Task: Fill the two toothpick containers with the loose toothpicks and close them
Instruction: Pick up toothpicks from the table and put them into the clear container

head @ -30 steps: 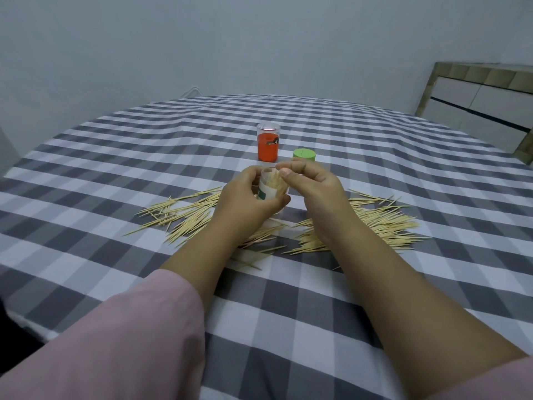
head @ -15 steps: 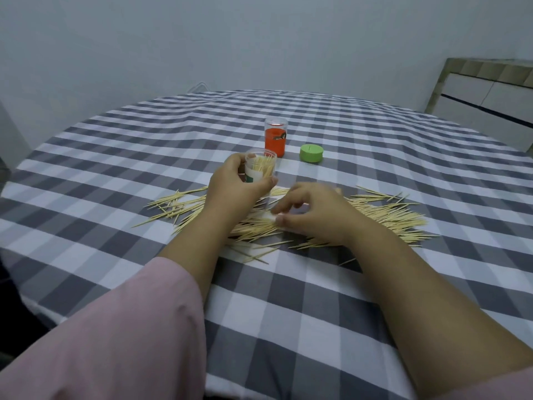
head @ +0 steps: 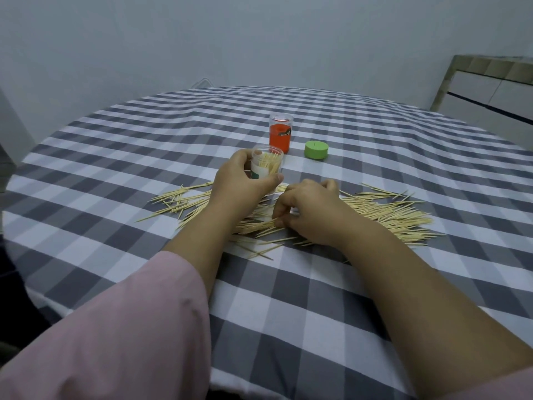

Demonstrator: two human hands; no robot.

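Toothpicks are what my right hand (head: pixel 310 213) has gone back for: a second ago it was up at the mouth of the clear container (head: pixel 266 166), feeding a bunch in, and now it is down on the loose toothpicks (head: pixel 386 216) spread across the counter (head: pixel 144 157), its fingers (head: pixel 284 209) curled and pinching at a small cluster near the middle of the pile. My left hand (head: pixel 242 183) has kept its grip throughout, fingers and thumb wrapped round the lower half of the container, which it now holds upright just above the pile with the open mouth facing up. I read this as one load delivered and the next being gathered, so the first container is only partly filled and most of the work remains; a large share of the sticks lies on the cloth.

The orange container (head: pixel 279 134) stands further back, well apart from my hands, with the green lid (head: pixel 316 150) just beside it. Whether the orange one already carries a cap I cannot tell from this angle, and I see no second lid. How many sticks my right fingers have actually caught is hidden under the knuckles. My left palm covers the container's label and base, so I cannot tell whether it touches the cloth.
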